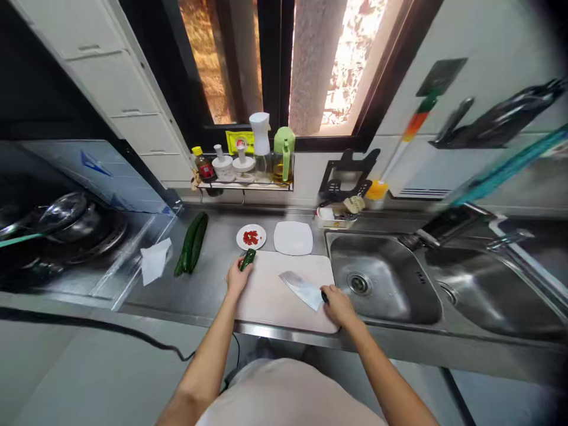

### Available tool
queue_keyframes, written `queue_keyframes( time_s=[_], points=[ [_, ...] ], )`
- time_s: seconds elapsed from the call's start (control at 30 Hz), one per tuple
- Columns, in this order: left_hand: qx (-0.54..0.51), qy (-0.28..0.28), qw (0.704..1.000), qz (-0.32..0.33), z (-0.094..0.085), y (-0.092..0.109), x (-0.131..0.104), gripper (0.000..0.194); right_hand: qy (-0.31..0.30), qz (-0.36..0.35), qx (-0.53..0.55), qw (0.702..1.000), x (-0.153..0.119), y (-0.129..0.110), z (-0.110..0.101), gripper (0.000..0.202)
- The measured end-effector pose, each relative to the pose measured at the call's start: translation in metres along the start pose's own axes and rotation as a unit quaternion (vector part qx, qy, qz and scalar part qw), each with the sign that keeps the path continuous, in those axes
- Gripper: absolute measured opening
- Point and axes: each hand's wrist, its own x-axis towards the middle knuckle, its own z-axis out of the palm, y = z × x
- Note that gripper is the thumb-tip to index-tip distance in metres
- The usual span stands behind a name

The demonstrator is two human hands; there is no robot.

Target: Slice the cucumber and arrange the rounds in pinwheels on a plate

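My left hand [238, 276] is closed around a short piece of cucumber [248, 258] at the upper left corner of the cutting board [266, 302]. In my right hand [338, 304] is the dark handle of a cleaver [302, 289], its broad blade lying flat over the board and pointing up and left. Just beyond the board stand a small plate [240, 238] with chopped red pieces [251, 237] and a bare white square plate [293, 238]. Whole cucumbers [191, 244] lie side by side on the counter to the left.
A double sink [381, 278] adjoins the board on the right. Behind, a wall rack [244, 186] carries seasoning bottles and jars. A white paper towel [155, 261] lies near the stove, where a lidded pot [73, 219] stands. The counter's front edge [284, 333] runs just below the board.
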Motion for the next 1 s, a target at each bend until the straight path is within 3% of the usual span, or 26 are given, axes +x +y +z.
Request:
queue_keyframes(
  time_s=[0.13, 0.3, 0.47, 0.63, 0.77, 0.87, 1.0],
  points=[
    [-0.143, -0.086, 0.985, -0.047, 0.011, 0.01, -0.005, 0.051, -0.007, 0.002, 0.001, 1.0, 0.001, 0.0, -0.002, 0.046],
    [-0.313, -0.224, 0.913, -0.134, 0.019, 0.02, -0.023, 0.048, -0.012, -0.01, 0.008, 1.0, 0.0, 0.0, -0.004, 0.042],
    [-0.308, -0.248, 0.901, -0.178, 0.024, 0.025, -0.038, 0.043, -0.019, -0.01, 0.032, 0.999, -0.007, -0.003, -0.004, 0.037],
    [-0.317, -0.291, 0.883, -0.19, 0.028, 0.021, -0.051, 0.045, 0.011, -0.025, 0.098, 0.995, -0.013, -0.006, -0.002, 0.032],
    [-0.226, -0.299, 0.916, -0.146, 0.034, 0.014, -0.055, 0.051, 0.031, -0.038, 0.158, 0.986, -0.015, -0.014, 0.002, 0.023],
    [-0.059, -0.291, 0.954, -0.041, 0.036, 0.01, -0.055, 0.047, 0.018, -0.017, 0.184, 0.983, -0.015, -0.023, 0.007, 0.017],
    [0.14, -0.286, 0.944, 0.084, 0.035, 0.008, -0.056, 0.049, -0.014, -0.001, 0.197, 0.98, -0.015, -0.032, 0.014, 0.018]
  ],
)
